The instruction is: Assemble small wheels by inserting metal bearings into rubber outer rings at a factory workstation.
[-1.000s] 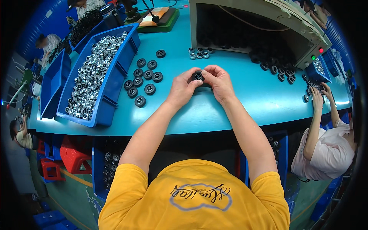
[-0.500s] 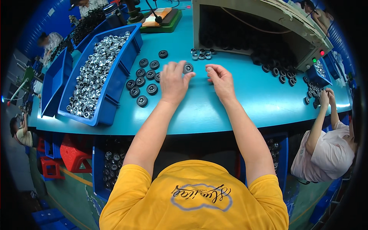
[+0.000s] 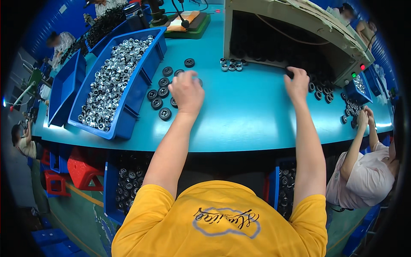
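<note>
My left hand (image 3: 187, 93) is over the right edge of a loose group of black wheels with silvery hubs (image 3: 165, 114). Its fingers are curled, and the edge of a wheel (image 3: 200, 81) shows beside them, mostly hidden by the hand. My right hand (image 3: 297, 83) is at the front of the pale box-shaped machine, its fingers closed on a black rubber tyre (image 3: 290, 73). On the tabletop between the hands stand several shiny chrome hubs (image 3: 231, 67) in short rows.
A blue bin (image 3: 133, 112) heaped with chrome hubs stands at the left, beside a second blue tray (image 3: 64, 100). Black tyres (image 3: 318, 95) lie at the machine (image 3: 295, 19) opening. At the right, a co-worker's hands (image 3: 366, 118) handle parts near a small blue bin (image 3: 357, 90).
My right hand has moved right to the tyres by the machine and taken one. My left hand has shifted slightly with the wheel, which is now mostly hidden.
</note>
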`<action>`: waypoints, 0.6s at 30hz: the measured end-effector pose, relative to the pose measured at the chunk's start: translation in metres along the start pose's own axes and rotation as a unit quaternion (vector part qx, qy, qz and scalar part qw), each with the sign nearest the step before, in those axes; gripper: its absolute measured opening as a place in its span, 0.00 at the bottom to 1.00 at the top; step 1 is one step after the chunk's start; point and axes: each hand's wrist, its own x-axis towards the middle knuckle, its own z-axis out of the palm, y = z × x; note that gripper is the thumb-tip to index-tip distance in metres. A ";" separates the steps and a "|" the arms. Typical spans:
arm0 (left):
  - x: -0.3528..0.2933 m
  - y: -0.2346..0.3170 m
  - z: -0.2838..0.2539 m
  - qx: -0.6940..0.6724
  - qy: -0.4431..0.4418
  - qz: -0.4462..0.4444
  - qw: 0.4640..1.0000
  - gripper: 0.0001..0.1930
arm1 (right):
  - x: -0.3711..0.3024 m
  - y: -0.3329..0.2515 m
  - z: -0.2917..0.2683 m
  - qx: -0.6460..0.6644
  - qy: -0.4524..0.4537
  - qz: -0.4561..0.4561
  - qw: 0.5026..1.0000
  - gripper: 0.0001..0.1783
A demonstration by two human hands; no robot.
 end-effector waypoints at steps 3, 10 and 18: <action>0.017 -0.011 -0.003 -0.168 0.166 -0.064 0.970 0.05 | -0.006 0.047 0.013 -0.092 -0.032 0.068 0.993 0.27; 0.002 -0.002 -0.001 -0.261 0.015 0.104 0.960 0.05 | -0.010 0.034 0.025 -0.042 0.009 0.026 0.999 0.22; -0.027 0.024 0.005 -0.213 -0.301 0.330 0.869 0.07 | -0.007 0.021 0.036 0.084 0.035 -0.038 0.995 0.20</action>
